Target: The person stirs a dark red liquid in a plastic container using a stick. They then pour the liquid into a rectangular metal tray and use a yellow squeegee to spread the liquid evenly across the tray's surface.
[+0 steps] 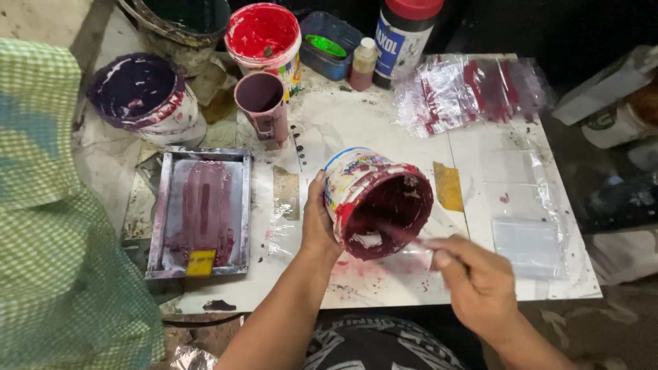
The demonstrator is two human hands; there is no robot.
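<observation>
My left hand (317,223) grips the side of a small paint tub (375,200), tilted toward me so its dark red inside shows. My right hand (473,277) holds a thin stick or scraper (411,240) whose tip reaches into the tub's mouth; the tool is blurred. Both hover just above the white, paint-stained table (384,130), where red smears lie under the tub.
A small framed screen (202,212) with maroon ink lies at left. Behind stand a purple tub (140,96), a maroon cup (262,103), a red tub (264,38), a blue tray with green paint (327,46), a small bottle (363,63) and a large bottle (404,34). Clear plastic bags (473,92) lie at right. A checked green cloth (55,226) covers the left.
</observation>
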